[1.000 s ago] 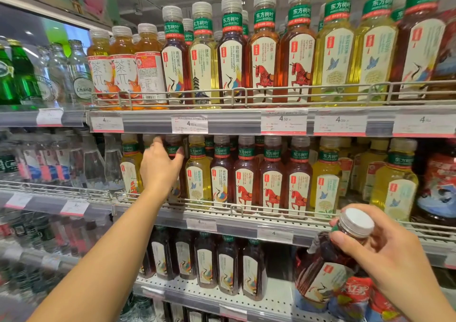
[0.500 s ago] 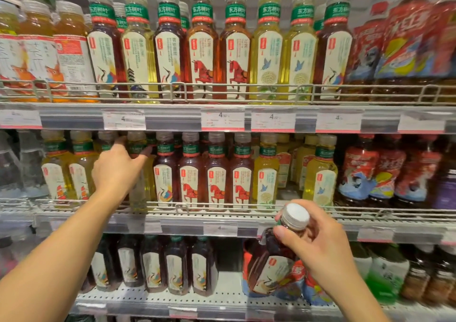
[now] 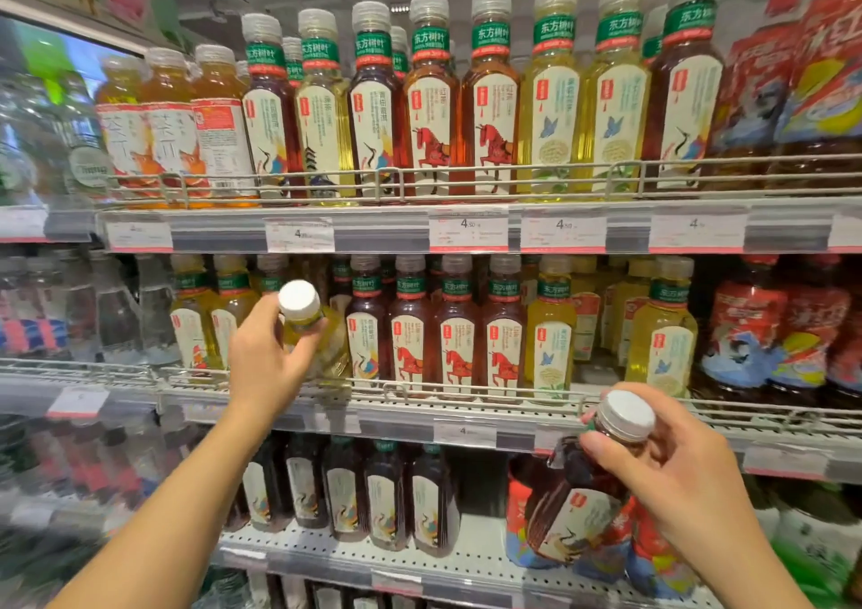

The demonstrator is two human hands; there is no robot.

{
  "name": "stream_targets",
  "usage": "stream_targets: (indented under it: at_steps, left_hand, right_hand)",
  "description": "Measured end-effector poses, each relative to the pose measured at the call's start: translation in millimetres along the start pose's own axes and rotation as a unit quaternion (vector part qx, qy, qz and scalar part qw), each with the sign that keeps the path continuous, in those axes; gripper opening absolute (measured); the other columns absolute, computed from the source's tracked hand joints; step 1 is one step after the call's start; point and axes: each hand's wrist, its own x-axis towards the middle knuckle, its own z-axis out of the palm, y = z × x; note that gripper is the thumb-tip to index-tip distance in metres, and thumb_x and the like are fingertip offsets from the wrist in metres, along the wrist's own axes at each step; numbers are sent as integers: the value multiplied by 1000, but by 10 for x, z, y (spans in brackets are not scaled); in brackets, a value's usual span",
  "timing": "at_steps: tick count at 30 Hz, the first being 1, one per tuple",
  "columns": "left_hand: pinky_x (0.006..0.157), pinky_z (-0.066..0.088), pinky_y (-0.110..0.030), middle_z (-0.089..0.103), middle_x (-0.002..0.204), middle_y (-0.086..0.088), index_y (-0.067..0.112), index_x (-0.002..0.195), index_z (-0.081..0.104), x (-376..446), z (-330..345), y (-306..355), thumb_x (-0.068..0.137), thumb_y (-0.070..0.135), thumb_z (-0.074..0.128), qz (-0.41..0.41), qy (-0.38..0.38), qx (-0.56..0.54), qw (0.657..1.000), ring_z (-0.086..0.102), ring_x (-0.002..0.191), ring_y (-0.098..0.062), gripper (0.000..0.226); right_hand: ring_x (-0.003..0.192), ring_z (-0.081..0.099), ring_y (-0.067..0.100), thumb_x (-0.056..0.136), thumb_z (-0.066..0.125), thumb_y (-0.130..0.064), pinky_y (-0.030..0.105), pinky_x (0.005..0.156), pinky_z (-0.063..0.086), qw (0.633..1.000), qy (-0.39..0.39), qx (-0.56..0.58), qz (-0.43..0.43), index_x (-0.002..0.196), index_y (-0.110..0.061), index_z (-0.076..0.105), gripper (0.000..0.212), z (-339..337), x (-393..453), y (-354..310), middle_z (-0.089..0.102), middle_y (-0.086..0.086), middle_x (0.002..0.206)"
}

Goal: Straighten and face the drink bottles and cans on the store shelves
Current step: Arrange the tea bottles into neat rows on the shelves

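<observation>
My left hand (image 3: 266, 356) grips a yellow tea bottle (image 3: 322, 338) with a white cap, tilted toward me at the front of the middle shelf (image 3: 420, 415), left of a row of dark tea bottles with red horse labels (image 3: 455, 333). My right hand (image 3: 667, 464) holds a dark brown tea bottle (image 3: 578, 510) by its neck, just under the white cap, leaning out in front of the lower shelf. The top shelf (image 3: 466, 230) carries a straight row of tea bottles facing forward.
Wire rails run along each shelf front, with price tags (image 3: 468, 229) beneath. Red-labelled drink bottles (image 3: 783, 333) fill the right side, clear water bottles (image 3: 116, 310) the left. Several dark tea bottles (image 3: 387, 496) stand on the perforated lower shelf (image 3: 354, 557).
My left hand has closed on the yellow bottle and tipped it forward out of its row. The right hand still holds the dark bottle, and the view has shifted left.
</observation>
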Motion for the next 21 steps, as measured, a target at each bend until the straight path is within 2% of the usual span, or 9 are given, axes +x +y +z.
stream_targets:
  at_steps: [2, 4, 6, 8, 12, 14, 16, 18, 21]
  left_hand:
    - [65, 34, -9, 54, 86, 2, 6, 102, 58, -75, -39, 161, 92, 43, 66, 25, 53, -8, 998, 39, 70, -7, 38]
    - [64, 34, -11, 52, 88, 1, 3, 102, 57, -91, -89, 383, 92, 43, 64, 35, 93, -29, 995, 39, 72, -9, 42]
    - [64, 35, -12, 52, 86, 0, 1, 101, 58, -93, -121, 668, 92, 44, 64, 55, 103, -52, 992, 39, 71, -8, 44]
    - [65, 36, -12, 54, 86, 2, 2, 101, 60, -123, -66, 988, 91, 42, 65, 86, 76, -77, 990, 42, 71, -2, 41]
    - [68, 35, -10, 53, 89, 11, 10, 102, 61, -222, 291, 1570, 91, 42, 68, 109, -12, -151, 982, 50, 78, 5, 35]
    - [69, 34, -10, 54, 91, 13, 12, 104, 62, -285, 499, 1811, 91, 43, 69, 107, -35, -178, 978, 50, 81, 6, 34]
    - [70, 38, -15, 59, 94, 9, 11, 107, 62, -336, 701, 2043, 91, 45, 68, 108, -53, -202, 972, 52, 83, 2, 38]
    - [73, 46, -25, 64, 99, 3, 11, 111, 63, -363, 907, 2247, 90, 45, 68, 103, -64, -214, 969, 59, 88, -10, 40]
    - [77, 50, -29, 66, 105, 2, 13, 115, 64, -375, 1217, 2466, 90, 43, 71, 85, -67, -216, 970, 61, 93, -12, 40]
  right_hand:
    - [68, 63, -4, 70, 89, -26, 5, 62, 45, 1000, -5, -3, 1, 104, -44, 67, 44, 5, 10, 9, 76, -17, 89]
    - [66, 63, -2, 68, 87, -33, 6, 61, 45, 1000, -9, 1, 1, 103, -40, 68, 41, 8, 9, 23, 76, -15, 89]
    - [70, 66, 0, 63, 81, -44, 8, 63, 47, 1000, -15, 4, 0, 106, -46, 66, 46, 3, -13, 13, 76, -15, 91]
    - [74, 69, 3, 61, 80, -47, 11, 66, 50, 1000, -11, 7, 6, 107, -48, 65, 48, -20, -37, 24, 77, -15, 92]
    - [85, 73, 9, 59, 83, -46, 20, 77, 56, 999, 5, 23, 30, 111, -37, 68, 55, -156, -107, 130, 78, -10, 96]
    - [84, 74, 10, 62, 88, -38, 25, 79, 58, 999, 21, 26, 37, 109, -43, 67, 52, -256, -147, 176, 79, -9, 94]
    - [81, 73, 9, 67, 91, -22, 25, 78, 57, 998, 38, 23, 42, 103, -47, 68, 50, -372, -195, 205, 79, -9, 92]
    - [78, 72, 7, 69, 91, -14, 19, 75, 57, 997, 54, 15, 51, 104, -38, 71, 47, -508, -253, 238, 79, -8, 91]
    - [79, 73, 7, 72, 89, -12, 14, 73, 55, 995, 73, 3, 63, 109, -26, 71, 44, -720, -358, 288, 79, -8, 91]
